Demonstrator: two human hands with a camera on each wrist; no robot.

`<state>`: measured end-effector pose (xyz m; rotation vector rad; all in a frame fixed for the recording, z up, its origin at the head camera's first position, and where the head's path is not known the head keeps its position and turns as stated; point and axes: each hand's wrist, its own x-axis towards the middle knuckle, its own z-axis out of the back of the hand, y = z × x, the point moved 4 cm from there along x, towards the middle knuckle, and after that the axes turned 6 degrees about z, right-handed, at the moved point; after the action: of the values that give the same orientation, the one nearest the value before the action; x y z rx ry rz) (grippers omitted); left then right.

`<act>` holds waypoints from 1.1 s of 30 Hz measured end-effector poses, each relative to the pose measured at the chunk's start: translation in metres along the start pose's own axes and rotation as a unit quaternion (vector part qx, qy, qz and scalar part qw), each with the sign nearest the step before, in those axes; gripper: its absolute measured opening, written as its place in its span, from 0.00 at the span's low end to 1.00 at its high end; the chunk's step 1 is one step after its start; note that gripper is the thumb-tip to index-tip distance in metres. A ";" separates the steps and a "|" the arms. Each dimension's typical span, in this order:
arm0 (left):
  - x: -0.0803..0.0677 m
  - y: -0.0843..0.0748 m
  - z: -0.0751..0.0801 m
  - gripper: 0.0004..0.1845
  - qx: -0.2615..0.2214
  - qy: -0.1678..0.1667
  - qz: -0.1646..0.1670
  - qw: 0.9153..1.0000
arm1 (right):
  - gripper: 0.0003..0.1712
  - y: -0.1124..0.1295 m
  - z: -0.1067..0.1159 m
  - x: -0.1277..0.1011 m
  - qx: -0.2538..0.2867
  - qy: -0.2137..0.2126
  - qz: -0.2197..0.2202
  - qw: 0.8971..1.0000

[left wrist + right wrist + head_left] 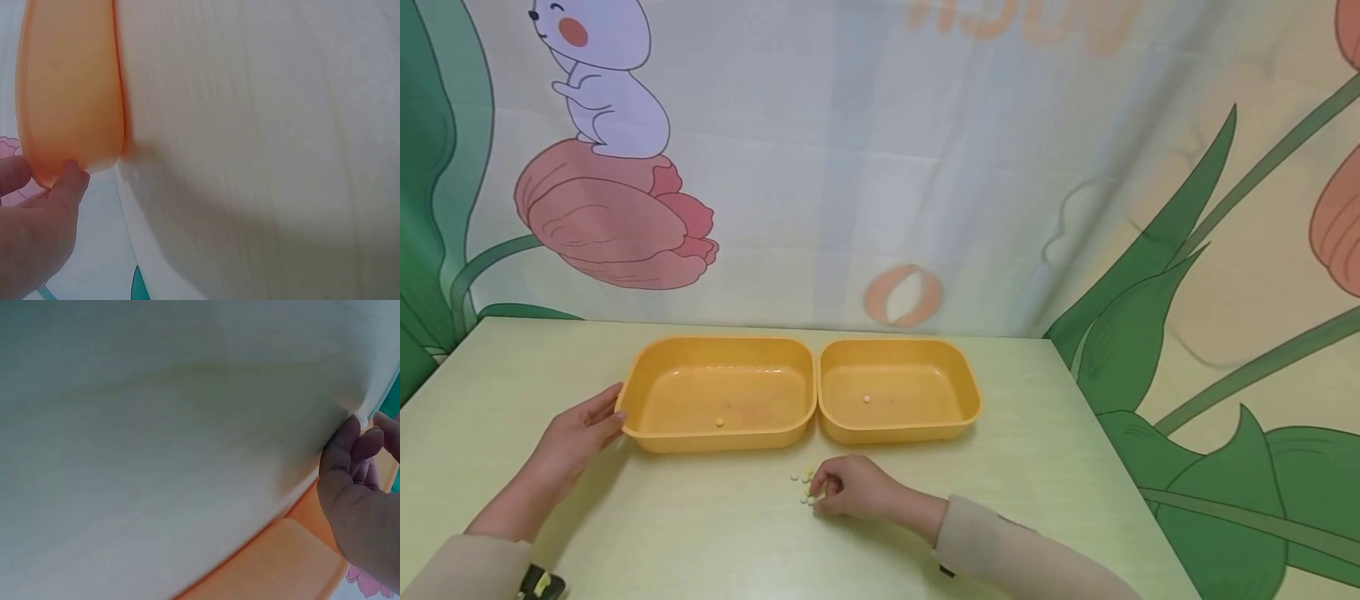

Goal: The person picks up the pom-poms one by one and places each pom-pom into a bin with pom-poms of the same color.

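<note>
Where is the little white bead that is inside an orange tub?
In the head view, the small white bead lies alone on the floor of the right-hand orange plastic tub, beside the left-hand orange plastic tub and above the right hand.

Two trays (722, 437) (898, 431) side by side on table (1037, 467), beads (802, 486) in front

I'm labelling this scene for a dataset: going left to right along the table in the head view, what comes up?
Left hand → left orange tray → right orange tray. The beads and the right hand overlap the trays' span, so they are left out.
</note>
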<state>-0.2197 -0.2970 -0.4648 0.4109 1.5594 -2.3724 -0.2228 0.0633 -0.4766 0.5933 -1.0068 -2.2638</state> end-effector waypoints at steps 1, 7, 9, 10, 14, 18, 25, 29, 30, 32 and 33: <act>0.000 0.000 0.000 0.34 0.001 -0.001 0.001 1.000 | 0.06 0.000 -0.001 0.001 -0.006 -0.001 0.000 1.000; 0.001 0.000 0.000 0.34 0.007 -0.003 0.004 1.000 | 0.05 0.000 -0.004 0.003 -0.033 -0.001 0.005 0.999; 0.001 0.001 0.000 0.34 0.008 -0.002 0.001 1.000 | 0.04 0.001 -0.005 0.004 -0.041 -0.002 0.008 0.999; 0.001 0.001 0.000 0.34 0.008 -0.002 0.000 1.000 | 0.04 0.001 -0.005 0.004 -0.044 -0.002 0.009 0.999; 0.002 0.002 0.000 0.34 0.008 -0.001 -0.004 1.000 | 0.03 0.001 -0.006 0.004 -0.051 -0.004 0.008 0.999; 0.002 0.003 0.000 0.34 0.009 0.001 -0.007 1.000 | 0.02 0.004 -0.006 0.003 -0.056 -0.002 0.012 0.998; 0.002 0.002 0.000 0.34 0.012 0.001 -0.018 1.000 | 0.02 0.004 -0.002 0.002 -0.022 0.004 -0.003 1.000; 0.001 0.002 0.001 0.34 0.016 -0.001 -0.019 1.000 | 0.02 -0.001 -0.001 0.004 0.000 0.004 -0.016 1.000; 0.001 0.002 0.001 0.34 0.014 -0.001 -0.019 1.000 | 0.02 -0.002 -0.001 0.004 0.006 0.003 -0.019 1.000; 0.001 0.002 0.000 0.34 0.011 0.001 -0.019 1.000 | 0.03 -0.003 0.000 0.005 0.016 0.005 -0.023 1.000; 0.000 0.002 0.000 0.34 0.008 0.002 -0.019 1.000 | 0.03 -0.004 0.001 0.005 0.019 0.005 -0.024 1.000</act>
<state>-0.2193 -0.2983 -0.4666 0.3926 1.5642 -2.4168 -0.2277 0.0626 -0.4799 0.6518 -1.0435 -2.2847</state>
